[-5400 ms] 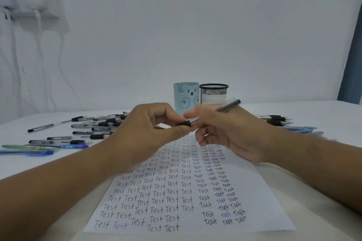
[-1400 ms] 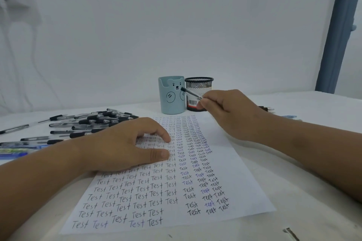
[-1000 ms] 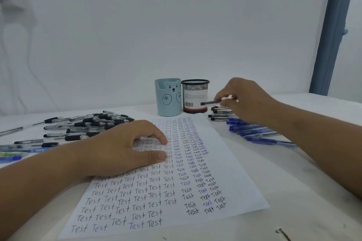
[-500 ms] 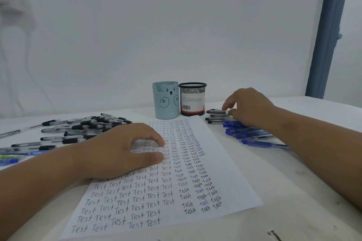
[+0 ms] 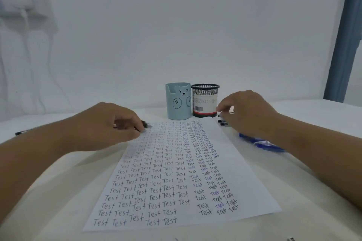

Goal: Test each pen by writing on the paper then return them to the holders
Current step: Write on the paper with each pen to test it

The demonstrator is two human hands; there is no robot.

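From the head view, a sheet of paper (image 5: pixel 176 172) lies on the white tabletop (image 5: pixel 293 211), covered in rows of the handwritten word "Test". Behind its far edge stand two holders side by side: a pale blue bear cup (image 5: pixel 178 103) and, to its right, a black mesh cup (image 5: pixel 205 100). The left hand (image 5: pixel 103 125) sits at the paper's upper left corner, fingers curled down over dark pens (image 5: pixel 146 124) there; whether its grip has closed on one I cannot tell. The right hand (image 5: pixel 246 111) reaches down just right of the mesh cup, fingertips bent at black-capped pens (image 5: pixel 223 122); its grip is likewise unclear. Blue pens (image 5: pixel 260 143) lie under the right wrist. One more pen (image 5: pixel 20 132) lies far left.
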